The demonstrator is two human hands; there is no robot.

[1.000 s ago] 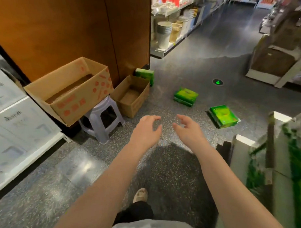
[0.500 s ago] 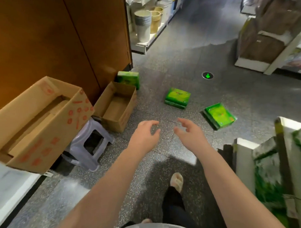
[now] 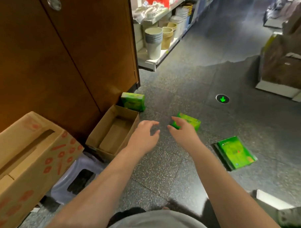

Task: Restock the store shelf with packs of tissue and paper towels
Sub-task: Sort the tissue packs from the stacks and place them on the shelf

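Both hands (left hand (image 3: 144,137), right hand (image 3: 182,132)) spread above green tissue pack (image 3: 189,121)

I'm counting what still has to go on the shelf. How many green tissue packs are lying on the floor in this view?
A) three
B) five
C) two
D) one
A: one green pack stands against the wooden panel behind the small open box, a second lies just beyond the right hand, and a third lies flat further right.
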